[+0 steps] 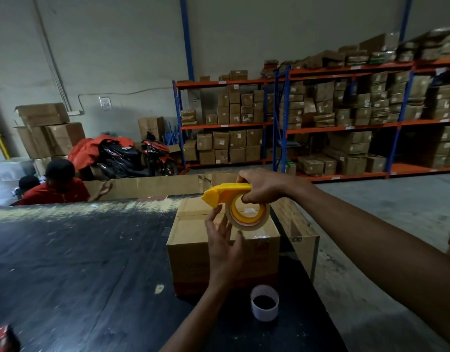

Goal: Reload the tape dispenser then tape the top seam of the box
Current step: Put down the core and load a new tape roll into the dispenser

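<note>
We are finding the tape end, above the box (222, 240)
Our right hand (263, 185) is gripping the yellow dispenser (225, 191); our open left hand (224, 241) is reaching up just below its mouth, holding nothing

Yellow tape dispenser (225, 193) at centre; brown cardboard box (193, 240) below; black table (79, 262), scuffed pale; orange-and-blue shelving (346, 128) at right.

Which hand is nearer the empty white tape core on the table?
Left. The left hand is just above-left of the empty white tape core; the right hand is higher.
</note>
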Demonstrator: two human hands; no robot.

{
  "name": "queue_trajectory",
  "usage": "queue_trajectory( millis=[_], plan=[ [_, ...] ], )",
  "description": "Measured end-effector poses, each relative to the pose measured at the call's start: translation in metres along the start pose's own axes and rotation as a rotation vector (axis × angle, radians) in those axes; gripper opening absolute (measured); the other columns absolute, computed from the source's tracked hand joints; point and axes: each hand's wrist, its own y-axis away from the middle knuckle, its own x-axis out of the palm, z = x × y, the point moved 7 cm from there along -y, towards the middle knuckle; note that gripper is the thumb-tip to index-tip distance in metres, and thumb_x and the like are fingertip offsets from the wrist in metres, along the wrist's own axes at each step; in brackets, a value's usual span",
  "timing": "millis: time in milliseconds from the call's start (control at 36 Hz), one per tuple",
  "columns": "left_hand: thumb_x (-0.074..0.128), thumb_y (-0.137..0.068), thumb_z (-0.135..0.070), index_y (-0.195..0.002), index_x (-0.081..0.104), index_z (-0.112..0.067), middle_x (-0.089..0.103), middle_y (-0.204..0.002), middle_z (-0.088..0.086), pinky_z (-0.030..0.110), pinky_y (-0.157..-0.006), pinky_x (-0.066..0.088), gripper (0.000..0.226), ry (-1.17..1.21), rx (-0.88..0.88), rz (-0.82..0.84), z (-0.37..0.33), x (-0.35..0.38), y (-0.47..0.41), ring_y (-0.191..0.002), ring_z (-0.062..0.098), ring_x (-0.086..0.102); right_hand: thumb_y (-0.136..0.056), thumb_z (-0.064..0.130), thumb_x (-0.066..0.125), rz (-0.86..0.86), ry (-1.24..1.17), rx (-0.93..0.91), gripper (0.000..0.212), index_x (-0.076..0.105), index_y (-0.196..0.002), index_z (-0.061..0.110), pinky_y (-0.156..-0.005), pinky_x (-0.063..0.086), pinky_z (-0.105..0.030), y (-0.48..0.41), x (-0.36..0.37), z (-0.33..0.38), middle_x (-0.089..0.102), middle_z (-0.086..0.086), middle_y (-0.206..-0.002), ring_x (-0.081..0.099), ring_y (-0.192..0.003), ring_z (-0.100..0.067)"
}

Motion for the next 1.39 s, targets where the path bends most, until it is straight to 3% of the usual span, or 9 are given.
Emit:
queue_trajectory(
  millis=[111,194,333,583,833,1028,1139,1222,1389],
  plan=[
    [0.047,-0.101,-0.002,-0.135,0.054,-0.018,0.061,-0.136,0.006,0.04,-0.104,0.053,0.038,0.094,-0.324,-0.113,0.013,-0.017,-0.008,-0.124,0.018,0.061,-0.091,0.028,0.072,-0.008,0.041,-0.01,0.04,0.05,-0.123,0.023,-0.064,0.046,-0.024,0.001,0.006,-0.007,0.061,-0.002,-0.107,0.061,-0.088,-0.013],
    [0.036,-0.106,-0.004,-0.133,0.058,-0.008,0.067,-0.126,0.009,0.038,-0.103,0.05,0.035,0.168,-0.472,-0.018,0.003,-0.011,-0.015,-0.118,0.02,0.063,-0.089,0.027,0.074,-0.027,0.109,-0.047,0.045,0.049,-0.126,0.021,-0.065,0.043,-0.025,0.001,0.009,-0.005,0.059,-0.002,-0.111,0.059,-0.091,-0.015],
    [0.039,-0.105,-0.003,-0.098,0.064,-0.01,0.072,-0.104,0.01,0.039,-0.105,0.047,0.027,0.179,-0.566,0.017,-0.014,-0.008,-0.022,-0.105,0.019,0.066,-0.086,0.022,0.076,-0.063,0.151,-0.09,0.048,0.05,-0.127,0.017,-0.072,0.044,-0.029,-0.004,0.014,-0.005,0.058,-0.005,-0.115,0.057,-0.098,-0.02],
    [0.047,-0.105,-0.024,-0.117,0.066,-0.01,0.075,-0.116,0.009,0.041,-0.107,0.047,0.026,0.257,-0.531,0.055,-0.015,0.002,-0.02,-0.115,0.021,0.067,-0.089,0.024,0.074,-0.064,0.02,-0.063,0.049,0.05,-0.131,0.018,-0.066,0.043,-0.023,-0.009,0.013,-0.017,0.058,-0.005,-0.12,0.058,-0.099,-0.018],
    [0.056,-0.101,-0.016,-0.129,0.064,-0.008,0.073,-0.12,0.01,0.042,-0.096,0.058,0.03,-0.11,-0.372,-0.027,-0.014,0.004,-0.033,-0.113,0.022,0.07,-0.089,0.028,0.079,-0.026,-0.171,0.013,0.056,0.046,-0.132,0.019,-0.066,0.056,-0.025,-0.01,0.007,-0.028,0.063,-0.004,-0.115,0.072,-0.088,-0.014],
    [0.052,-0.103,-0.012,-0.131,0.058,0.001,0.07,-0.121,0.017,0.044,-0.105,0.052,0.031,0.225,-0.56,-0.129,-0.002,0.018,-0.028,-0.117,0.026,0.066,-0.09,0.026,0.078,-0.086,-0.145,-0.001,0.048,0.046,-0.124,0.02,-0.07,0.054,-0.026,-0.01,-0.004,-0.031,0.058,-0.006,-0.118,0.064,-0.091,-0.014],
    [0.054,-0.1,-0.011,-0.113,0.068,-0.001,0.073,-0.114,0.016,0.042,-0.106,0.051,0.021,0.279,-0.647,0.015,0.001,0.02,-0.035,-0.112,0.024,0.067,-0.088,0.026,0.078,-0.093,-0.049,0.0,0.051,0.047,-0.128,0.02,-0.079,0.055,-0.033,-0.008,-0.005,-0.035,0.057,-0.008,-0.122,0.061,-0.103,-0.022],
    [0.053,-0.099,-0.007,-0.1,0.07,0.0,0.073,-0.105,0.015,0.045,-0.104,0.051,0.019,0.214,-0.675,0.11,-0.003,0.016,-0.044,-0.112,0.028,0.066,-0.088,0.025,0.077,-0.092,-0.012,-0.011,0.05,0.047,-0.128,0.021,-0.071,0.046,-0.028,-0.007,-0.002,-0.034,0.056,-0.005,-0.116,0.059,-0.099,-0.02],
    [0.046,-0.103,-0.005,-0.117,0.064,0.007,0.071,-0.115,0.023,0.043,-0.092,0.058,0.026,0.24,-0.782,0.178,0.004,-0.001,-0.058,-0.11,0.035,0.068,-0.088,0.023,0.078,-0.11,0.037,-0.053,0.046,0.047,-0.122,0.022,-0.07,0.045,-0.029,-0.007,-0.004,-0.029,0.055,0.0,-0.108,0.058,-0.095,-0.019]
  ],
)
